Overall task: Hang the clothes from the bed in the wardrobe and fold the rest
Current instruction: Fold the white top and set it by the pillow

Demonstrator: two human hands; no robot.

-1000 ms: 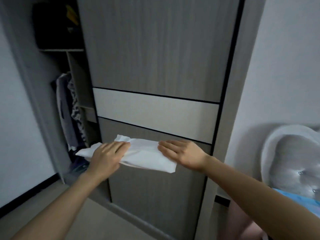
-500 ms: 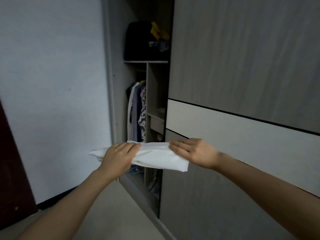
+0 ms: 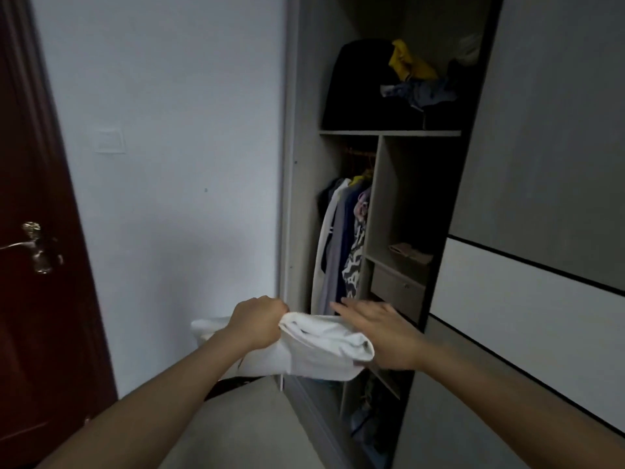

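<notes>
Sliding-door wardrobe (image 3: 373, 211) is standing open on its left bay, hung clothes (image 3: 340, 238) showing inside. Folded white garment (image 3: 318, 350) is hanging in mid-air just in front of that opening, btwn both hands. L hand (image 3: 258, 323) is gripping its left end w/ curled fingers; R hand (image 3: 384, 333) is lying flat, fingers straight, against the right end. Judging it light, soft, floppy: fold is prob. slumping if held by one end, so supporting under the middle.

door (image 3: 40, 231) left | wardrobe (image 3: 297, 198) right | hanging clothes (image 3: 341, 245) inside | folded cloth (image 3: 318, 350) before opening
</notes>
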